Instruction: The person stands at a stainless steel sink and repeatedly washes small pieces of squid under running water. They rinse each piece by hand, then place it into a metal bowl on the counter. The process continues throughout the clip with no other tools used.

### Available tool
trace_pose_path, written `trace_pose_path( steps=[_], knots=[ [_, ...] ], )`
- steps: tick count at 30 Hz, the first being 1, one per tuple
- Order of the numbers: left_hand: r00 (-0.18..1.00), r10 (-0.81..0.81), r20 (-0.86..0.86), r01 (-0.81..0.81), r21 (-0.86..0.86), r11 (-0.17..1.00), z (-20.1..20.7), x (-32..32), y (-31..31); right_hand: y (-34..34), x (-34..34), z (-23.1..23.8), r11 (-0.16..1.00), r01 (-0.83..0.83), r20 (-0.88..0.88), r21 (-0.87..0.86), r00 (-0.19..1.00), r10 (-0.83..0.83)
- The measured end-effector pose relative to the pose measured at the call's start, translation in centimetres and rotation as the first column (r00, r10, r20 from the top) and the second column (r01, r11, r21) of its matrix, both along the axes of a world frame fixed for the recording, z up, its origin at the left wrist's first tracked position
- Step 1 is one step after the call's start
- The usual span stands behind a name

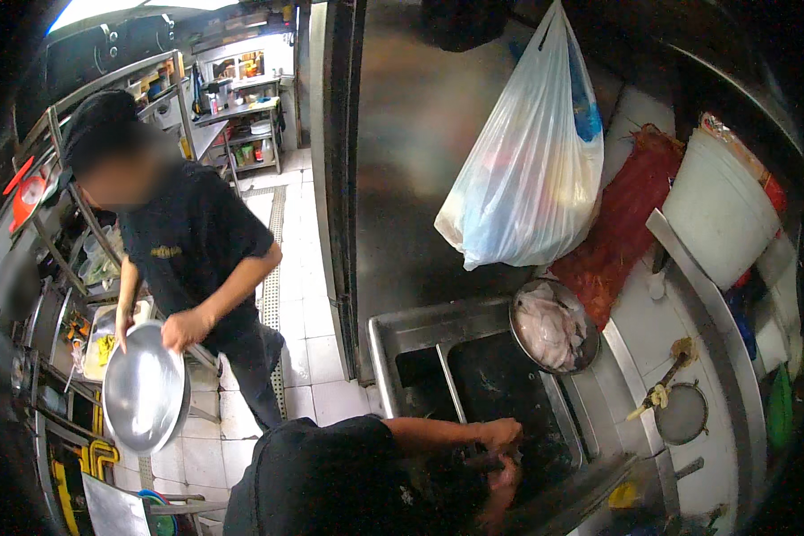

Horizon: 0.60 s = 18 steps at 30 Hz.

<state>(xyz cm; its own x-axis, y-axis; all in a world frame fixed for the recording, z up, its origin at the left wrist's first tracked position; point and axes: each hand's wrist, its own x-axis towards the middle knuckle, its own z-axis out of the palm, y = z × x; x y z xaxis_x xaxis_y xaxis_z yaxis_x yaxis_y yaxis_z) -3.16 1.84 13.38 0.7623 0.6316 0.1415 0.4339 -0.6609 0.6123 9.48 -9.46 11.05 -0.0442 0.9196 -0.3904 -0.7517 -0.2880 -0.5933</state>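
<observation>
Our grip we cannot tell: left hand point(500, 434) and right hand point(504, 475), close together over one two-basin sink point(438, 314). We count one bowl point(591, 350), one bag point(529, 170).

Black shirt point(317, 491) at the bottom centre of the frame, plain and round over the shoulder point(299, 439), short black sleeve point(373, 436), uncovered forearm point(442, 432), bare left hand point(502, 434) and bare right hand point(505, 473), both lower right of centre

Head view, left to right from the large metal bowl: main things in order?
Large metal bowl → sink divider → left hand → bowl of pale food → round grey utensil → green item.
</observation>
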Motion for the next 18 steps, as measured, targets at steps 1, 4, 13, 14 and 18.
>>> trace_pose_path(
  steps=[1,4,13,14,18],
  knots=[
    [0.998,0.066,0.003,-0.066,-0.058,0.996,2.5,-0.9,-1.0,0.1,-0.3,-0.4,1.0,0.012,-0.014,-0.006,1.0,-0.012],
    [0.982,0.184,0.033,-0.177,-0.144,0.974,4.6,-2.0,-1.6,1.2,-0.9,-0.8,0.999,0.045,-0.056,0.014,0.997,-0.044],
    [0.946,0.237,0.222,-0.226,-0.074,0.971,2.9,-5.7,-1.4,1.9,-4.4,4.8,0.992,-0.011,-0.001,-0.123,1.0,0.011],
    [0.962,0.187,0.2,-0.184,-0.033,0.982,2.4,-5.7,-1.1,2.3,-3.6,2.7,0.994,-0.065,-0.021,-0.084,0.998,0.063],
    [0.974,0.21,-0.082,-0.212,-0.014,0.977,4.1,-7.2,-1.3,4.4,-3.5,-1.6,0.992,-0.118,0.002,-0.036,0.993,0.118]
  ],
)
